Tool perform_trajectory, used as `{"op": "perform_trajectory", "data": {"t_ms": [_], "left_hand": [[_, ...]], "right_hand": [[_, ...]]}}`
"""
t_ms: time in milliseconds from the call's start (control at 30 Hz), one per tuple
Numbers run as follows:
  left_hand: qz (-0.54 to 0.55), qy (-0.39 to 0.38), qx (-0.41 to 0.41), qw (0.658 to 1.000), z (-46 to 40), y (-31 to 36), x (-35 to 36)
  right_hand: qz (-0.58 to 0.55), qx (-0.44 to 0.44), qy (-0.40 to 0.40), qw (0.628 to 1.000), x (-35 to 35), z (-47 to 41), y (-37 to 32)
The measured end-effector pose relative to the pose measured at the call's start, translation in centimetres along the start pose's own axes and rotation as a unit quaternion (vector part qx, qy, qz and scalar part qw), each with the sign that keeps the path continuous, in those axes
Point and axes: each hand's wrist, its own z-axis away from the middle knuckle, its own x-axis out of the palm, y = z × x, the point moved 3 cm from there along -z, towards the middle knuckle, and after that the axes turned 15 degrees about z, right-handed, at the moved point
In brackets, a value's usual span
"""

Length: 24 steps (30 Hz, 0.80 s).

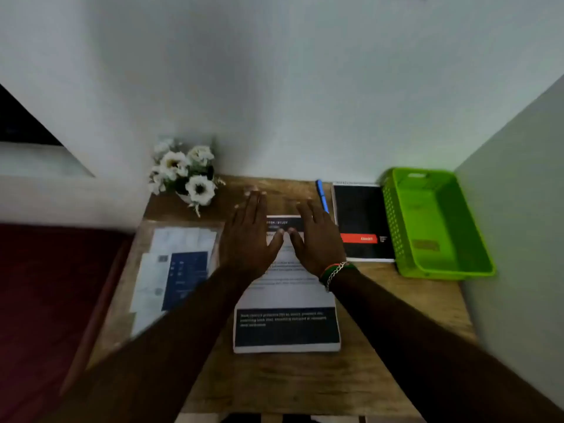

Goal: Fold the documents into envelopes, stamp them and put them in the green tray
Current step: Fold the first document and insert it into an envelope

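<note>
Both hands, left hand (pixel 248 239) and right hand (pixel 316 242), lie flat and open over the document stack (pixel 287 328); sheets could easily slide, skewing the fold.

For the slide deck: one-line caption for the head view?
Both open hands, left hand and right hand, over the document stack; green tray empty.

I see white artificial flowers (pixel 186 175) at the wooden desk's (pixel 381 300) far-left corner, a blue pen (pixel 322 195) beside a black notebook (pixel 361 221).
</note>
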Motion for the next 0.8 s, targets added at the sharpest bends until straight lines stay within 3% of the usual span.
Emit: {"op": "perform_trajectory", "data": {"t_ms": [133,233,633,800], "left_hand": [[0.028,-0.029,-0.06,0.997,2.1,-3.4,4.1],[0.047,-0.036,-0.061,0.996,3.2,-5.2,6.1],[0.03,-0.011,-0.009,0.999,3.4,-7.2,7.7],[0.073,0.025,0.031,0.996,3.3,-7.8,7.6]], "right_hand": [[0.027,0.025,-0.032,0.999,4.2,1.3,0.3],[0.053,0.006,0.013,0.998,6.1,1.6,0.8],[0.045,-0.019,0.081,0.995,8.9,1.4,1.8],[0.013,-0.034,0.103,0.994,8.8,2.0,1.7]]}}
